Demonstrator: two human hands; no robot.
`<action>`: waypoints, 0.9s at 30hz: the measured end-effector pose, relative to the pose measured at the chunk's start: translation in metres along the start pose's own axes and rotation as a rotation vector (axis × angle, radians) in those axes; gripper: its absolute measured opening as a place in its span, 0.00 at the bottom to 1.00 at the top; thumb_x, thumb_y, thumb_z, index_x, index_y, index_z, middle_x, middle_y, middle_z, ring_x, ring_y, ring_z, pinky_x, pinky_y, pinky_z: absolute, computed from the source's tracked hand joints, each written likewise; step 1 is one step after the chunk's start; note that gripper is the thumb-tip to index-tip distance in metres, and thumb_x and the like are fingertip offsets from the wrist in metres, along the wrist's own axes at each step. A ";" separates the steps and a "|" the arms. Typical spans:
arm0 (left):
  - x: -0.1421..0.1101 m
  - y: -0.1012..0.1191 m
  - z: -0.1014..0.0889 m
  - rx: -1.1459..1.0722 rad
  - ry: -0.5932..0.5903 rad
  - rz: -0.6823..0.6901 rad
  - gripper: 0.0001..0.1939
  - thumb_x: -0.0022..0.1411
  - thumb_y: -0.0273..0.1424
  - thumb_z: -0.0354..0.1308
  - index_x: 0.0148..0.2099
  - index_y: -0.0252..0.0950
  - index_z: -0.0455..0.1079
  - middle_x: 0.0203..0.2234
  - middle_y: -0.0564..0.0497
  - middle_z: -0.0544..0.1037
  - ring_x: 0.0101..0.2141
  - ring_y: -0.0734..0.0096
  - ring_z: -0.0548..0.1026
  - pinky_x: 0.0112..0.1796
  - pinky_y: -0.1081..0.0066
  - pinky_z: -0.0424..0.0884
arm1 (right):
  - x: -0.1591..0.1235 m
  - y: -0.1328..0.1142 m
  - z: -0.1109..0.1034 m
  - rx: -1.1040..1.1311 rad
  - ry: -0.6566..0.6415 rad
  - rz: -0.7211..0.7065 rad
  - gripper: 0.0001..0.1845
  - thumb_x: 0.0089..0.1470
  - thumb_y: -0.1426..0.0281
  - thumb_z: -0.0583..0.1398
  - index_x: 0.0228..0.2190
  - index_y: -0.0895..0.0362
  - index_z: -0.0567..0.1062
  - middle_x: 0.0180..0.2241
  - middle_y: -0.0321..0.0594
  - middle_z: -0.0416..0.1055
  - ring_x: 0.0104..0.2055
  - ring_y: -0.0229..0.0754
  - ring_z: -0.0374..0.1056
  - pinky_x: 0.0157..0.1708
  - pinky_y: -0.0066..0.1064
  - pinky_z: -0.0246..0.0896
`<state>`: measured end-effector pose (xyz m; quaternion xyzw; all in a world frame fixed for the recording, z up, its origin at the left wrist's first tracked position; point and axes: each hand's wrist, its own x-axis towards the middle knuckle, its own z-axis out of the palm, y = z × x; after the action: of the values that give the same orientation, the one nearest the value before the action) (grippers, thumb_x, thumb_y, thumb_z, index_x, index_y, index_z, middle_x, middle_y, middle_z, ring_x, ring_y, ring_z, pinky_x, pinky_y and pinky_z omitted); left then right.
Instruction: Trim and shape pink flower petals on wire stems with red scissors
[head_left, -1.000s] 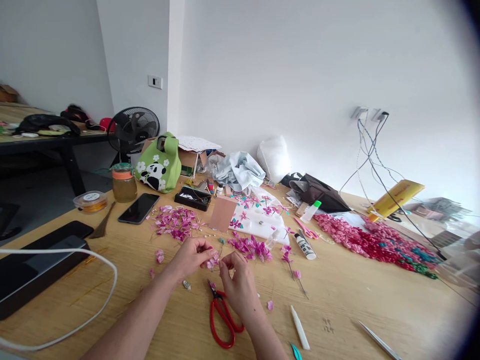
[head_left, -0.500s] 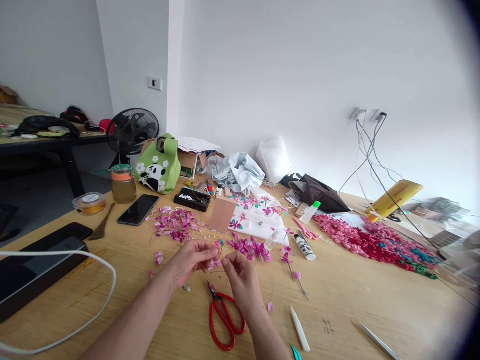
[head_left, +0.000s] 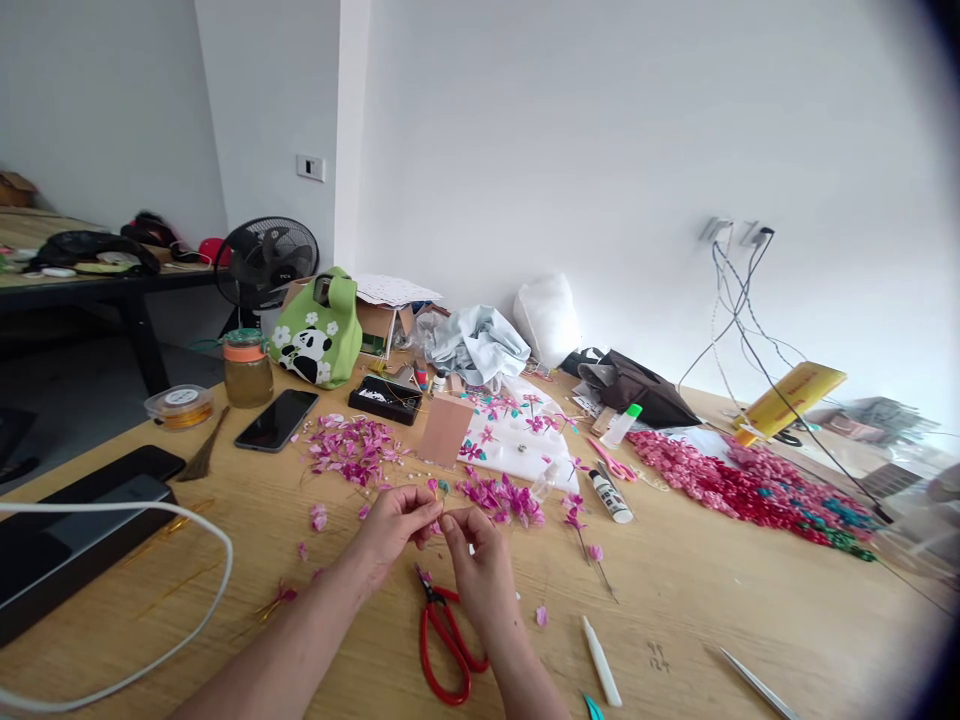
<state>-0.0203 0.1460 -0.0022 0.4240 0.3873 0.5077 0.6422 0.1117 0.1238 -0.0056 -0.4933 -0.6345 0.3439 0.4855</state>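
My left hand point(head_left: 401, 522) and my right hand point(head_left: 478, 555) meet over the table, thumbs and forefingers pinched close together. A small pink flower point(head_left: 433, 484) pokes up from the left fingertips. Thin golden wire seems to run between both hands, though the fingers hide most of it. Just behind is a teal bit point(head_left: 443, 487); whether it is part of the flower I cannot tell. Red-handled scissors point(head_left: 444, 650) lie below the hands, partly behind my right wrist. Loose purple-pink petals point(head_left: 352, 450) and a cluster of purple flowers point(head_left: 502, 497) lie beyond them.
A pink card point(head_left: 445, 430) stands behind the hands, near a white sheet with flowers point(head_left: 517, 455). To the right are a glue bottle point(head_left: 610, 497), a white tube point(head_left: 601, 660) and tweezers point(head_left: 759, 684). A white cable point(head_left: 225, 570) loops at left near a phone point(head_left: 277, 419).
My hands have drawn closer together, with the left one shifting slightly right. A dark pink piece with golden wires now shows beside my left forearm.
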 end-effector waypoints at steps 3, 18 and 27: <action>-0.001 0.003 -0.002 0.073 -0.028 0.011 0.17 0.46 0.41 0.67 0.24 0.32 0.68 0.17 0.56 0.69 0.20 0.78 0.63 0.24 0.75 0.59 | 0.004 0.004 -0.005 0.079 0.008 0.038 0.15 0.55 0.60 0.57 0.26 0.58 0.74 0.26 0.40 0.71 0.31 0.43 0.64 0.33 0.30 0.56; -0.005 0.001 -0.005 0.275 -0.332 -0.117 0.21 0.47 0.46 0.65 0.28 0.32 0.66 0.19 0.52 0.74 0.21 0.74 0.69 0.26 0.71 0.65 | 0.012 0.010 -0.020 0.307 -0.079 0.249 0.17 0.44 0.58 0.64 0.20 0.60 0.70 0.19 0.33 0.62 0.22 0.35 0.55 0.24 0.27 0.49; 0.003 -0.008 -0.008 0.391 -0.131 0.029 0.19 0.49 0.44 0.62 0.29 0.32 0.68 0.19 0.55 0.70 0.21 0.76 0.65 0.24 0.74 0.60 | 0.013 0.017 -0.015 0.289 0.014 0.275 0.17 0.45 0.59 0.63 0.19 0.58 0.67 0.15 0.32 0.60 0.19 0.34 0.54 0.21 0.26 0.47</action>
<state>-0.0245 0.1490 -0.0121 0.5781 0.4300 0.4033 0.5642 0.1306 0.1407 -0.0131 -0.5029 -0.5019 0.4909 0.5042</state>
